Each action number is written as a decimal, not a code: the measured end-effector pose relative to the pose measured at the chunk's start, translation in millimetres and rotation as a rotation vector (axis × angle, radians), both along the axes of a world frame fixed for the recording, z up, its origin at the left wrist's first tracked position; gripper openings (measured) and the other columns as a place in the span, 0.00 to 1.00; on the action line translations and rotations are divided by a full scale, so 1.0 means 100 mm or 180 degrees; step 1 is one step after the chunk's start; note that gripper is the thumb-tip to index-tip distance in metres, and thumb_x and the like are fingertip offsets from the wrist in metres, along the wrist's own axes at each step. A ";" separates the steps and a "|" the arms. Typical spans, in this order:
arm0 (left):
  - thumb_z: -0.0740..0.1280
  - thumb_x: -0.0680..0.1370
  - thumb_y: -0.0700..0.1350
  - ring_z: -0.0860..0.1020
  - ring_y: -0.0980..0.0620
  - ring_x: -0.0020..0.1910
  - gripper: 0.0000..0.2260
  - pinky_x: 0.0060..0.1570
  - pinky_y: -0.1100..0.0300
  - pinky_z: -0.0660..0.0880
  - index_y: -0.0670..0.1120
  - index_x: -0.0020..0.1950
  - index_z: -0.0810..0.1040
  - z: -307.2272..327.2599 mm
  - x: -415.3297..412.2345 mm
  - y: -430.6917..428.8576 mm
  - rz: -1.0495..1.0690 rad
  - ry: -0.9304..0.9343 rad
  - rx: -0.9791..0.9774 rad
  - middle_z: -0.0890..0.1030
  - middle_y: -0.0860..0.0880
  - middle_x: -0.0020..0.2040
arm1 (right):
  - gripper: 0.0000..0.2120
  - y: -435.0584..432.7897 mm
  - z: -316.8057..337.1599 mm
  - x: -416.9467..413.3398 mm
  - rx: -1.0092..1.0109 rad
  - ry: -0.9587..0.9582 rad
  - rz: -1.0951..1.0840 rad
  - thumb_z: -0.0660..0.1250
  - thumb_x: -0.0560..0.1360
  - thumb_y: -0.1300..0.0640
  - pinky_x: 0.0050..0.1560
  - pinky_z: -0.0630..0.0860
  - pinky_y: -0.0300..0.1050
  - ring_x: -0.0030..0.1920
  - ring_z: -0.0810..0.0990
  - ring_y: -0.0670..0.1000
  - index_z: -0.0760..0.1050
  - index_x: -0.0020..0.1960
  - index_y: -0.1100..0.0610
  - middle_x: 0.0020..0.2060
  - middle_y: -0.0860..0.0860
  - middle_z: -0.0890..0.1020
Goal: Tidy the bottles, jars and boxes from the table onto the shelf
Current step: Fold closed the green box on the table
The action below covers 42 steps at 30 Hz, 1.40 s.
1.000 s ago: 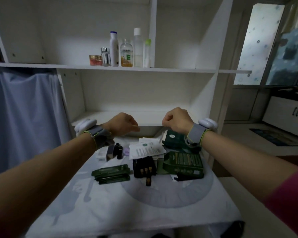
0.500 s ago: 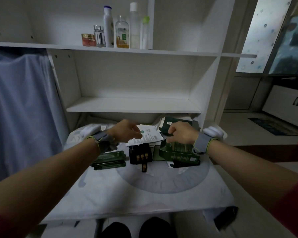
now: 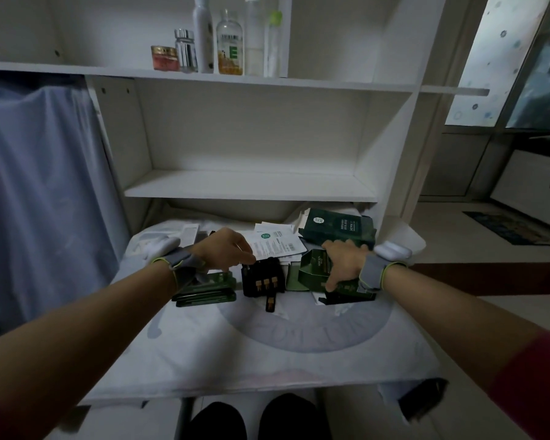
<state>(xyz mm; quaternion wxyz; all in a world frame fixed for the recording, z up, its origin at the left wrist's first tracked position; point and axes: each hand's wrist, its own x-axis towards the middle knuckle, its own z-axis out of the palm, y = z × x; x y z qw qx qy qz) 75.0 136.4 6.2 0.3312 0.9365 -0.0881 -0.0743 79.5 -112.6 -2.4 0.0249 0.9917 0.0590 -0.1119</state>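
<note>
Your right hand [image 3: 343, 262] clamped over the open green box [image 3: 313, 270], thumb down its near side. Your left hand [image 3: 226, 249] curled with its fingertips at the top corner of the black box [image 3: 262, 281]; I couldn't tell whether it pinched anything. Flat green packets [image 3: 208, 290] lay under that wrist. Behind the hands sat white leaflets [image 3: 277, 244] and a dark green box [image 3: 338, 228], all on the table [image 3: 267, 344]. On the upper shelf [image 3: 331, 84] stood a red jar [image 3: 164, 58] beside a row of bottles [image 3: 230, 42].
</note>
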 end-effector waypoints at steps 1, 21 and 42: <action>0.71 0.75 0.44 0.77 0.51 0.41 0.05 0.40 0.58 0.78 0.43 0.49 0.80 0.00 0.01 0.03 0.0011 0.0002 -0.0015 0.82 0.44 0.45 | 0.39 0.01 -0.01 0.00 0.0010 -0.0030 -0.0013 0.77 0.67 0.50 0.55 0.65 0.48 0.65 0.67 0.57 0.61 0.70 0.57 0.65 0.55 0.69; 0.73 0.73 0.47 0.78 0.46 0.58 0.26 0.56 0.58 0.73 0.45 0.69 0.70 -0.33 0.25 0.62 -0.0039 0.0250 0.1880 0.75 0.45 0.64 | 0.36 0.72 0.07 0.25 0.0560 -0.0371 0.0406 0.78 0.64 0.52 0.62 0.61 0.59 0.65 0.66 0.57 0.64 0.66 0.54 0.61 0.53 0.71; 0.71 0.73 0.52 0.79 0.51 0.37 0.20 0.30 0.68 0.73 0.39 0.56 0.79 -0.34 0.46 0.57 -0.0332 0.0599 0.1832 0.83 0.43 0.47 | 0.37 0.72 -0.03 0.40 0.0685 -0.0333 0.0271 0.78 0.64 0.50 0.61 0.63 0.59 0.66 0.66 0.57 0.64 0.67 0.54 0.62 0.53 0.70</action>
